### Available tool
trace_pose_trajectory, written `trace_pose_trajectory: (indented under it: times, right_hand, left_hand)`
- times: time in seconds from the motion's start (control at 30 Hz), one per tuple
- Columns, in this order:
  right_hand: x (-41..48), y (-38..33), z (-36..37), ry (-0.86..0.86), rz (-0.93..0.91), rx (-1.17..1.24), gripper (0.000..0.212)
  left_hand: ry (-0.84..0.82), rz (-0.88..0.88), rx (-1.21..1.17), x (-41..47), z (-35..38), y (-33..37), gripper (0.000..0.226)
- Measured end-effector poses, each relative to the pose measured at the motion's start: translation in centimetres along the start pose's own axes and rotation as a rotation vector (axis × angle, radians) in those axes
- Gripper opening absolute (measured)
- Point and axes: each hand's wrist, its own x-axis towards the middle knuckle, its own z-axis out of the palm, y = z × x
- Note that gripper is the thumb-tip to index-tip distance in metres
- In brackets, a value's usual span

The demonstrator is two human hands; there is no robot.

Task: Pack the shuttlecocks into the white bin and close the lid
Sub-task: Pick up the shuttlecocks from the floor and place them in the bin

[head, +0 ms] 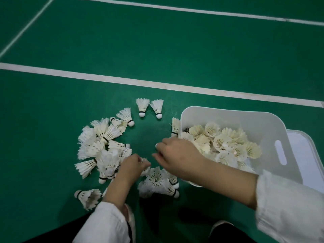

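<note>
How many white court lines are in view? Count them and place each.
3. One line crosses the green floor just beyond the shuttlecocks; a second runs along the top; a third slants down the upper left. More may lie outside the view.

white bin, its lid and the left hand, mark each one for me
white bin (228,118): head view, far wall
lid (306,155): head view, top face
left hand (132,166): head view, back of hand

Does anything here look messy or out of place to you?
Yes. The white plastic bin looks tipped towards the person rather than standing upright. Its white lid lies off beside it. White feather shuttlecocks are strewn in loose heaps across the green court floor, several with ruffled feathers.
</note>
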Motion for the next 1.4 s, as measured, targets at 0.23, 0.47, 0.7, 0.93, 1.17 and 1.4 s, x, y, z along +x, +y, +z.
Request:
trace_pose_trajectory:
  times: [0.23,0.47,0.7,0.93,1.17,1.4]
  right_hand:
    - [0.7,-3.8,6.0,-0.408,0.004,-0.144,0.037]
    - [0.3,-4.0,11.5,-0.674,0.144,-0.195,0.040]
    - [1.1,-3.1,11.6,-0.552,0.163,-0.230,0.031]
    - [2.9,-2.0,8.6,-0.242,0.268,0.042,0.023]
    - [5.3,-2.2,7.4,-0.113,0.191,0.096,0.011]
    - [6.2,-0.8,6.4,-0.077,0.232,0.191,0.016]
  left_hand:
    - [0.101,0.074,0.035,-0.1,1.8,-2.2,0.012]
    - [0.139,0.136,0.072,-0.9,0.0,-1.8,0.019]
    - [-0.023,0.164,0.372,2.0,-9.2,2.2,0.017]
    - [0.034,0.456,0.803,1.3,-15.7,-1.7,0.010]
    - [0.132,0.506,0.682,-0.8,-13.7,-4.8,0.031]
    - [0.091,0.452,0.455,0.3,-8.6,-8.8,0.031]
